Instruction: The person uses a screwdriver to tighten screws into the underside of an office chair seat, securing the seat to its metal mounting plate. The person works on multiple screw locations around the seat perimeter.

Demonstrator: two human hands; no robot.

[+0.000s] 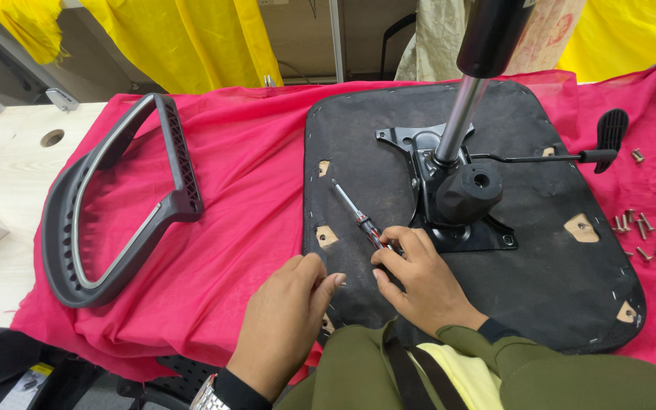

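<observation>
While the right hand has its fingers curled round the handle of a screwdriver, the shaft runs up and away from it over the upturned chair seat, with the tip resting near a small wood-coloured cutout at the seat's left edge. The left hand sits just beside the right one, loosely curled, fingertips touching the near-left edge of the seat and holding nothing as far as I can see. Just beyond the right hand is the black metal mounting plate with the gas lift cylinder sticking up out of it, and a lever runs off to the right. Well off to the right of both hands there's a scatter of screws on the red cloth covering the counter, and a grey armrest lies way out past the left hand. My take on doing this bit well: keep the driver straight in line with the screw hole rather than slanted like it is now, press down firmly before turning, and let the left hand pin the seat so it doesn't slide on that slippery cloth. I'd also pull a screw closer first.
</observation>
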